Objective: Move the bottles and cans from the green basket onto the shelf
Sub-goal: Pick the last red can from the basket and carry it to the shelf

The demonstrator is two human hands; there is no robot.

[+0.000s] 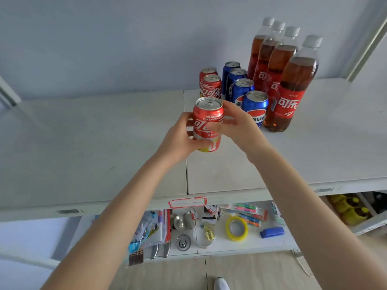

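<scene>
Head view: my left grip [180,139] and right grip [236,124] both wrapped the red aluminium cola can [208,120] mid-body; I judged it full, stiff, slick, dentable there.

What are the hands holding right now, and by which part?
A red cola can, gripped round its middle: left hand on its left side, right hand on its right.

Bare shelf [94,143] left; red cans [210,84], blue cans [240,88] behind.

1 red cola can [207,122] upright, held before 2 red cans [211,86]; 4 blue cans [255,105], 4 btls [293,91] on shelf [104,143].
</scene>
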